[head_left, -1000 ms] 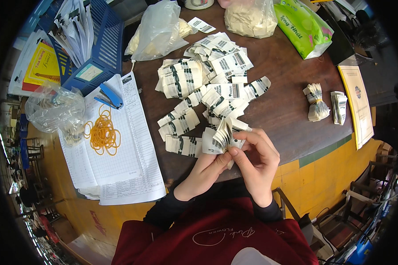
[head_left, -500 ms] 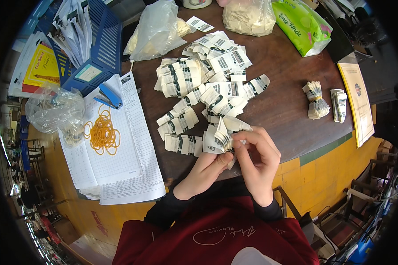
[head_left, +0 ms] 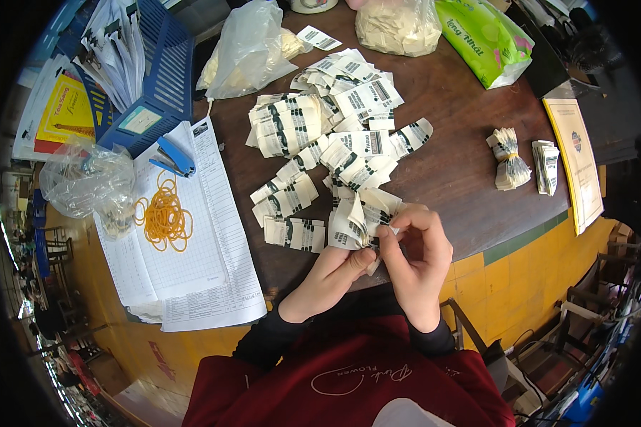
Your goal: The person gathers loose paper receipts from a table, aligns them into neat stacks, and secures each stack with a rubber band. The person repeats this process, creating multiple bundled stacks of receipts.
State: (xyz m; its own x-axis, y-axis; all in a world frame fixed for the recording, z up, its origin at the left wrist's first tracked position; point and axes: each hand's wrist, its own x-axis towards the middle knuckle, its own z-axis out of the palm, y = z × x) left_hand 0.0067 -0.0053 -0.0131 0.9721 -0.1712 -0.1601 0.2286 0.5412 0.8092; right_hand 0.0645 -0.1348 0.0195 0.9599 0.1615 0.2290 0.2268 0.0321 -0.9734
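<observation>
Close to the table's front edge, my left hand (head_left: pixel 326 281) grips a stack of small white printed labels (head_left: pixel 345 225), its thumb pressed on the lower end. The labels fan apart at the top. My right hand (head_left: pixel 419 265) pinches the edge of a label from this stack between thumb and index finger. Just beyond the hands lies a heap of loose labels (head_left: pixel 286 122), some overlapping in rows. Over on the right stand a label bundle (head_left: pixel 509 160) tied with a rubber band and a thinner label stack (head_left: pixel 546 168).
Orange rubber bands (head_left: pixel 165 219) lie on paper sheets (head_left: pixel 217 274) at left, with a blue stapler (head_left: pixel 174 156) and a crumpled clear bag (head_left: pixel 85 178). A blue file rack (head_left: pixel 167 78), two filled plastic bags (head_left: pixel 246 53) (head_left: pixel 399 28) and a green tissue pack (head_left: pixel 484 43) line the back.
My right fingers have shifted slightly at the label edge, and the fanned labels have moved a little. My left hand keeps its grip on the stack.
</observation>
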